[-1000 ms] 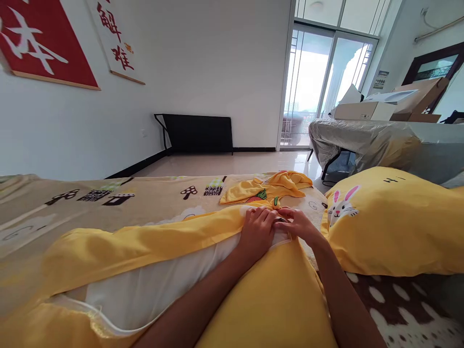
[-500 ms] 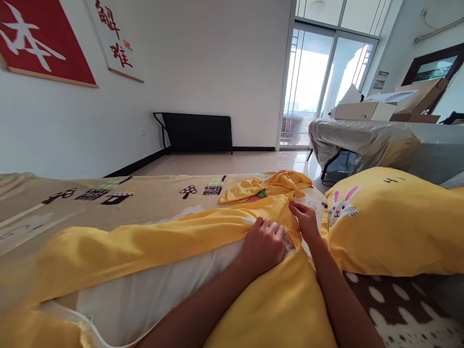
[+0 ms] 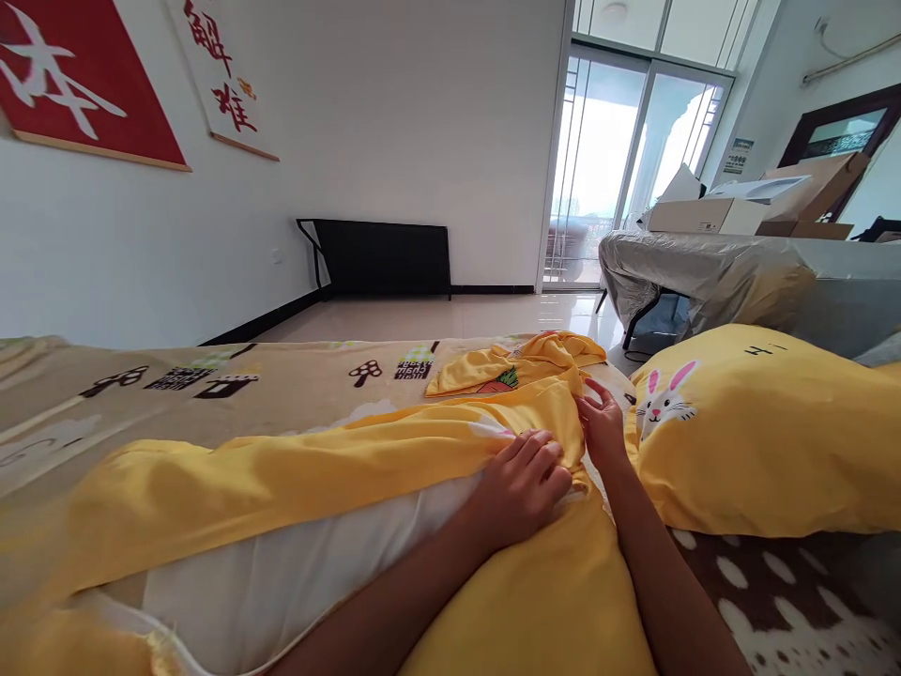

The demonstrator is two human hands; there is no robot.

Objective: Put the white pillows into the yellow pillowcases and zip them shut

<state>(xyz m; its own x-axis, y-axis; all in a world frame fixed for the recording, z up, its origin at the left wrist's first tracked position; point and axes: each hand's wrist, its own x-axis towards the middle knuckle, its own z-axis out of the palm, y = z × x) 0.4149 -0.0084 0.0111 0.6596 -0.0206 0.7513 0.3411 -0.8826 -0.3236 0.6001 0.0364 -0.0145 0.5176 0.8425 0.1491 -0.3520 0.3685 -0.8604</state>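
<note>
A yellow pillowcase lies in front of me, its long opening showing the white pillow inside. My left hand rests at the far right end of that opening, its fingers curled together over the cloth edge; the fingertips are partly hidden. Just right of it, my right hand touches the corner of the case, thumb and fingers loosely apart. Behind the corner lies a crumpled yellow cloth with a carrot print.
A plump yellow pillow with a rabbit face lies at right on a brown-and-white blanket. Under everything spreads a beige patterned bedsheet. Beyond stand a plastic-covered table with boxes and a black folded frame by the wall.
My left hand has loosened from a tight fist and flattened somewhat over the cloth. My right hand has shifted slightly right, and its pinch on the corner has opened.
</note>
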